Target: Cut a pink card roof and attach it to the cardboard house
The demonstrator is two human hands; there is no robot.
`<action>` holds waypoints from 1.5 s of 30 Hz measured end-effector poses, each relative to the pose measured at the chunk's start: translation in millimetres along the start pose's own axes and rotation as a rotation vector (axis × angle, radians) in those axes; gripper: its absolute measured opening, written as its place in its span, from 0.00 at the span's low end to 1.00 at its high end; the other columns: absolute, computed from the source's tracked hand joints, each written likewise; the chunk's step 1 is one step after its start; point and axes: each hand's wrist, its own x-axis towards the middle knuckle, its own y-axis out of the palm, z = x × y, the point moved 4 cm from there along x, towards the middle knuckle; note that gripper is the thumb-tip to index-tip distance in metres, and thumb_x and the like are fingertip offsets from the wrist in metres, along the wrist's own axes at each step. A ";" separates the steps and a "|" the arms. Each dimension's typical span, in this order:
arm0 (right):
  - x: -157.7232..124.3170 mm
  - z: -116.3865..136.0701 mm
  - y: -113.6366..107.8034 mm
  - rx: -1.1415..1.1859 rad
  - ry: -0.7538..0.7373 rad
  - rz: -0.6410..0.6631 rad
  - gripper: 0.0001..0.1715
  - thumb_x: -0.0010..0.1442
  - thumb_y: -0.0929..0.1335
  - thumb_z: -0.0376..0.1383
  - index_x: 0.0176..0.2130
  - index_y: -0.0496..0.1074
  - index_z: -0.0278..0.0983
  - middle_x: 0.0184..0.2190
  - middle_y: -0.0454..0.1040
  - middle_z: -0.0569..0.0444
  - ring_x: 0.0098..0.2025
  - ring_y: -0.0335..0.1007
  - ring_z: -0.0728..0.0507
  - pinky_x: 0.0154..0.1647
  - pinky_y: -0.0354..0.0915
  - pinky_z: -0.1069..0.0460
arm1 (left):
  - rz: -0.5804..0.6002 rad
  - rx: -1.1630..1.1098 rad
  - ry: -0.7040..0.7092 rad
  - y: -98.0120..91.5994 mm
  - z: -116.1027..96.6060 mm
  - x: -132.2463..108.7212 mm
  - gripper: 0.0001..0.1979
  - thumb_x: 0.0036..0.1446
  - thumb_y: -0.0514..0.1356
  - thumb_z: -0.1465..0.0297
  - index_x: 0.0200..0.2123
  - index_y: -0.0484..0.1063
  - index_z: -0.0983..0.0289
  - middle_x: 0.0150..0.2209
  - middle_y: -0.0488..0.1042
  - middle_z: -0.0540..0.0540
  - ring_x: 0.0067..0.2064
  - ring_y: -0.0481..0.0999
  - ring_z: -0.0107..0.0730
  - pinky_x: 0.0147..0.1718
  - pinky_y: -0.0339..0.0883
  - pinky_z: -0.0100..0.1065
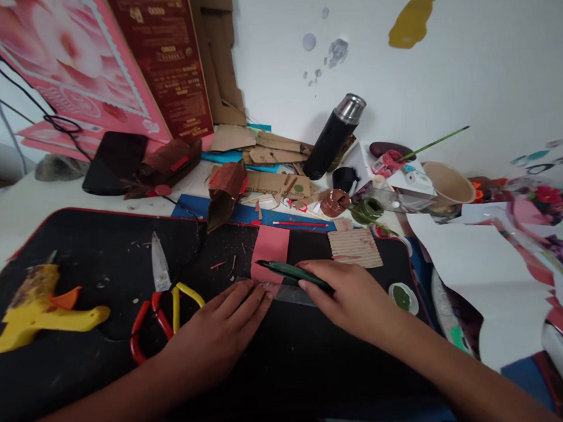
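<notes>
My left hand (227,327) lies with its fingers stretched out, pressing on a clear ruler (293,294) and the lower end of a pink paper strip (270,251). The ruler crosses the strip near its bottom. My right hand (342,289) is closed around a dark green pen-like tool (293,273). Its dark tip points left over the pink strip; whether it touches the paper I cannot tell. Red-handled scissors (161,270) lie left of my left hand, partly beside a yellow handle (187,297).
A yellow glue gun (45,308) rests at the left of the black mat (315,370). Behind stand a black thermos (331,141), small paint pots (367,209) and cardboard scraps (280,180). Corrugated card (355,248) and a green paint lid (403,298) lie right. A red pencil (305,224) lies beyond the strip.
</notes>
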 end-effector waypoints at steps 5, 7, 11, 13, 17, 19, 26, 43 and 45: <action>24.5 -7.3 15.2 0.219 0.069 -0.066 0.15 0.73 0.66 0.38 0.53 0.79 0.39 0.47 0.85 0.50 0.48 0.82 0.41 0.49 0.71 0.48 | -0.024 -0.005 0.012 -1.6 0.7 -1.4 0.30 0.61 0.56 0.78 0.67 0.69 0.68 0.62 0.77 0.65 0.62 0.74 0.50 0.62 0.70 0.46; 33.8 -9.6 21.6 0.283 0.063 -0.059 0.14 0.73 0.66 0.38 0.51 0.79 0.39 0.46 0.85 0.51 0.46 0.81 0.42 0.48 0.69 0.49 | -0.034 -0.013 0.026 -3.1 0.4 -2.0 0.28 0.62 0.56 0.78 0.65 0.71 0.67 0.60 0.78 0.64 0.61 0.75 0.48 0.61 0.70 0.45; 44.6 -17.2 34.0 0.370 0.076 -0.060 0.12 0.72 0.67 0.38 0.49 0.80 0.38 0.41 0.84 0.54 0.40 0.78 0.44 0.43 0.66 0.51 | -0.075 -0.058 0.054 -7.3 -0.4 -2.3 0.25 0.65 0.54 0.80 0.63 0.72 0.65 0.54 0.81 0.61 0.55 0.78 0.43 0.56 0.72 0.42; 45.9 -21.7 39.4 0.404 0.075 -0.062 0.12 0.72 0.67 0.39 0.45 0.80 0.37 0.37 0.82 0.55 0.38 0.76 0.45 0.42 0.65 0.51 | -0.103 -0.082 0.044 -9.7 1.2 -1.4 0.24 0.67 0.52 0.81 0.63 0.72 0.65 0.53 0.82 0.60 0.53 0.79 0.42 0.54 0.73 0.42; 43.9 -34.9 48.9 0.605 0.141 -0.085 0.15 0.72 0.67 0.44 0.46 0.78 0.37 0.30 0.76 0.58 0.28 0.70 0.49 0.31 0.64 0.53 | -0.150 -0.151 -0.071 -16.6 12.0 3.9 0.17 0.72 0.52 0.75 0.58 0.75 0.63 0.53 0.80 0.60 0.52 0.79 0.43 0.53 0.74 0.44; 42.4 -41.3 53.9 0.758 0.198 -0.078 0.18 0.71 0.68 0.48 0.49 0.76 0.37 0.28 0.73 0.60 0.21 0.63 0.51 0.22 0.58 0.55 | -0.130 -0.175 -0.168 -19.1 19.4 8.3 0.14 0.73 0.55 0.71 0.55 0.76 0.62 0.53 0.79 0.60 0.52 0.78 0.46 0.54 0.73 0.48; 38.5 -46.9 55.3 0.972 0.210 -0.156 0.23 0.68 0.71 0.52 0.49 0.74 0.37 0.27 0.71 0.61 0.18 0.59 0.54 0.16 0.53 0.56 | 0.009 -0.224 -0.256 -11.6 31.0 28.1 0.08 0.71 0.59 0.69 0.47 0.77 0.63 0.48 0.79 0.60 0.48 0.78 0.46 0.51 0.73 0.49; 30.7 -53.9 52.8 1.058 0.200 -0.312 0.21 0.67 0.71 0.51 0.48 0.74 0.37 0.26 0.72 0.60 0.17 0.58 0.54 0.16 0.54 0.55 | -0.002 -0.170 -0.265 -7.3 40.5 50.3 0.08 0.73 0.58 0.67 0.46 0.75 0.65 0.46 0.78 0.60 0.45 0.77 0.44 0.44 0.74 0.43; 30.7 -55.5 52.2 1.083 0.210 -0.339 0.21 0.66 0.72 0.51 0.47 0.74 0.37 0.26 0.72 0.61 0.16 0.58 0.54 0.14 0.54 0.56 | -0.018 -0.175 -0.272 -10.2 42.3 45.9 0.09 0.73 0.57 0.66 0.48 0.75 0.64 0.47 0.78 0.60 0.46 0.77 0.44 0.45 0.74 0.43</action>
